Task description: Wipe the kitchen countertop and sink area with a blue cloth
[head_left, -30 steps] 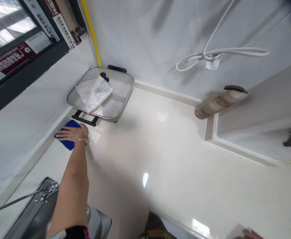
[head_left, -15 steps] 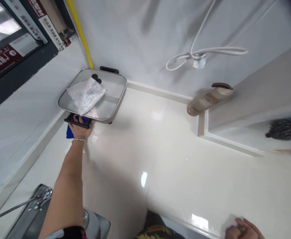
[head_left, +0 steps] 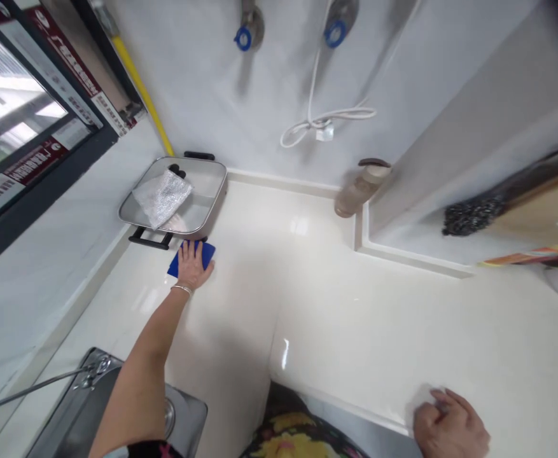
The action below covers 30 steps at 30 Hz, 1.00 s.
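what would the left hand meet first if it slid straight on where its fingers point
Probably the near side of the pan, just ahead of the left hand, though the exact gap is unclear.

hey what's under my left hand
A blue cloth lies under your left hand on the white counter. The hand hides the cloth's middle; anything beneath can't be seen.

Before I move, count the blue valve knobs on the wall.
2. The left knob is nearer the window; the right knob is beside the hanging white cord. Others may lie beyond the picture's edge.
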Motion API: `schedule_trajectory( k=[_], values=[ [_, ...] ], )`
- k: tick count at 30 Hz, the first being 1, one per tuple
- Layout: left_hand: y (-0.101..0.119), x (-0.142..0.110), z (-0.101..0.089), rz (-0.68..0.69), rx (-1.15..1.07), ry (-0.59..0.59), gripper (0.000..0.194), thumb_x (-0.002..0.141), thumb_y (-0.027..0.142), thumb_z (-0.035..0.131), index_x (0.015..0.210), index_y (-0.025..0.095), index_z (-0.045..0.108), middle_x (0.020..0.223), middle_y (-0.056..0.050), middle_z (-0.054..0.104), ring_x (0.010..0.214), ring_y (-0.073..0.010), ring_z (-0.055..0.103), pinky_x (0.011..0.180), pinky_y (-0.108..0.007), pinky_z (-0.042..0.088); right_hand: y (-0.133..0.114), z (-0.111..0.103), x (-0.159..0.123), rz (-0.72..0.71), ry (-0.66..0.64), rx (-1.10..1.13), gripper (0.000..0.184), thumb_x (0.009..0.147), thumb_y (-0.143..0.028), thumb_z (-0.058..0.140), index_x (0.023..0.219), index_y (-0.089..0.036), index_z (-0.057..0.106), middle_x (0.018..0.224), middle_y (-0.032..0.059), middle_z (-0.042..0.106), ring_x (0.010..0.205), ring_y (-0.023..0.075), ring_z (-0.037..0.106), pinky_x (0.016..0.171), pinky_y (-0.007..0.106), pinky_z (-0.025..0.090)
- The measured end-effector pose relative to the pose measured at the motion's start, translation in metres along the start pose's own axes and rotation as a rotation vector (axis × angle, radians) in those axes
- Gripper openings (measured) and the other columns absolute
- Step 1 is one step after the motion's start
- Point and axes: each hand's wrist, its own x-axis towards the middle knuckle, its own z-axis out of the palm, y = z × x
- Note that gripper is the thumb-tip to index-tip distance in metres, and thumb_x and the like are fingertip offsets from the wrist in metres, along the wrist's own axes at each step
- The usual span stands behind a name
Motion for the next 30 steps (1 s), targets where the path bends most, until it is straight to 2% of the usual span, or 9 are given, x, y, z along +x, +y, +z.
schedule_trajectory(
  k=[3, 6, 10, 14, 17, 20, 25, 27, 30],
  values=[
    [0.031, -0.01, 0.005, 0.04, 0.014, -0.01, 0.083, 0.087, 0.051, 0.048, 0.152, 0.003, 0.034, 0.163, -0.026, 0.022, 0.154, -0.0419, 0.007, 0.124, -0.06, 0.008, -0.004, 0.002, -0.002, -0.022, 0.114, -0.009, 0.018, 0.069, -0.018, 0.055, 0.086, -0.021, 0.062, 0.11, 0.0119, 0.07, 0.091, 0.0336, 0.065, 0.071, 0.041, 0.042],
    [0.071, -0.016, 0.009, 0.112, 0.005, -0.015, 0.083, 0.087, 0.053, 0.049, 0.152, 0.003, 0.035, 0.163, -0.026, 0.022, 0.154, -0.0424, 0.007, 0.124, -0.061, 0.01, -0.008, 0.005, -0.005, -0.008, 0.155, -0.008, 0.022, 0.071, -0.019, 0.055, 0.092, -0.021, 0.064, 0.115, 0.0114, 0.069, 0.097, 0.0345, 0.064, 0.074, 0.042, 0.042],
    [0.14, -0.029, 0.021, 0.275, -0.042, -0.011, 0.084, 0.088, 0.056, 0.051, 0.152, 0.004, 0.035, 0.163, -0.026, 0.024, 0.154, -0.0424, 0.008, 0.124, -0.062, 0.012, -0.01, 0.006, -0.007, 0.0, 0.118, 0.013, 0.028, 0.073, -0.019, 0.055, 0.099, -0.019, 0.064, 0.119, 0.0118, 0.066, 0.1, 0.0319, 0.061, 0.077, 0.04, 0.04],
    [0.21, -0.058, 0.035, 0.362, -0.093, 0.004, 0.086, 0.087, 0.056, 0.054, 0.153, 0.004, 0.033, 0.163, -0.026, 0.022, 0.154, -0.0421, 0.006, 0.124, -0.063, 0.012, -0.012, 0.003, -0.005, 0.009, 0.08, 0.052, 0.025, 0.078, -0.018, 0.052, 0.1, -0.018, 0.063, 0.122, 0.0115, 0.063, 0.104, 0.0295, 0.056, 0.082, 0.039, 0.037],
    [0.243, -0.089, 0.039, 0.373, -0.128, 0.023, 0.085, 0.087, 0.054, 0.055, 0.153, 0.005, 0.033, 0.163, -0.026, 0.021, 0.154, -0.0419, 0.005, 0.124, -0.063, 0.012, -0.013, 0.0, -0.006, 0.0, 0.06, 0.089, 0.025, 0.081, -0.016, 0.052, 0.103, -0.018, 0.063, 0.125, 0.0122, 0.06, 0.108, 0.03, 0.053, 0.086, 0.04, 0.035],
    [0.249, -0.118, 0.033, 0.398, -0.132, 0.0, 0.078, 0.09, 0.05, 0.052, 0.153, 0.007, 0.034, 0.163, -0.024, 0.024, 0.154, -0.0402, 0.008, 0.125, -0.062, 0.014, -0.012, -0.002, -0.006, -0.012, 0.039, 0.109, 0.025, 0.082, -0.014, 0.051, 0.105, -0.017, 0.062, 0.126, 0.0138, 0.057, 0.112, 0.0313, 0.05, 0.088, 0.042, 0.033],
    [0.224, -0.169, 0.014, 0.329, -0.084, -0.034, 0.076, 0.092, 0.049, 0.05, 0.153, 0.008, 0.034, 0.164, -0.023, 0.023, 0.154, -0.0394, 0.009, 0.125, -0.061, 0.014, -0.011, -0.008, -0.004, -0.032, -0.009, 0.137, 0.027, 0.082, -0.013, 0.052, 0.107, -0.017, 0.061, 0.128, 0.0153, 0.055, 0.117, 0.033, 0.047, 0.089, 0.043, 0.033],
    [0.214, -0.201, 0.007, 0.293, -0.063, -0.027, 0.076, 0.093, 0.051, 0.048, 0.154, 0.008, 0.033, 0.164, -0.023, 0.022, 0.155, -0.0392, 0.008, 0.124, -0.062, 0.014, -0.012, -0.01, -0.003, -0.027, -0.019, 0.136, 0.027, 0.082, -0.012, 0.051, 0.107, -0.018, 0.061, 0.128, 0.0148, 0.054, 0.118, 0.0329, 0.047, 0.09, 0.044, 0.033],
    [0.203, -0.262, -0.003, 0.274, -0.027, -0.014, 0.077, 0.094, 0.051, 0.047, 0.155, 0.009, 0.029, 0.165, -0.022, 0.019, 0.155, -0.0385, 0.006, 0.124, -0.062, 0.016, -0.011, -0.011, -0.003, -0.025, -0.028, 0.131, 0.031, 0.08, -0.01, 0.052, 0.108, -0.018, 0.061, 0.128, 0.0144, 0.054, 0.12, 0.0325, 0.045, 0.092, 0.045, 0.034]
  ],
)
